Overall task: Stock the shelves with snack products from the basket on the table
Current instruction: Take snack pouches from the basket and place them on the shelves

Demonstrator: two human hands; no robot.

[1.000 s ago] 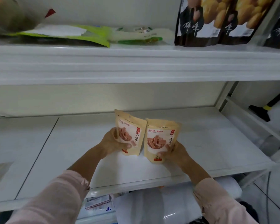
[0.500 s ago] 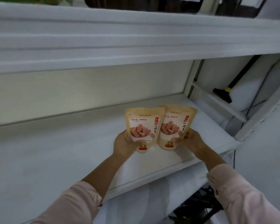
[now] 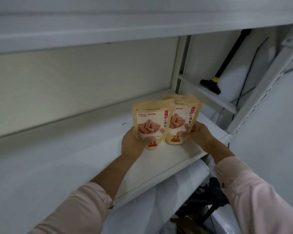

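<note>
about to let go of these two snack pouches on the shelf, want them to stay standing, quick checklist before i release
1. Left hand grips the left pouch: ok.
2. Right hand grips the right pouch: ok.
3. Printed fronts face outward: ok, both.
4. Both pouches upright: ok, only slightly tilted.
5. Bases flat on the shelf: cannot tell, the contact line is not clear.
6. Pouches side by side without overlap: not ok, the left pouch covers the right pouch's near edge.
</note>
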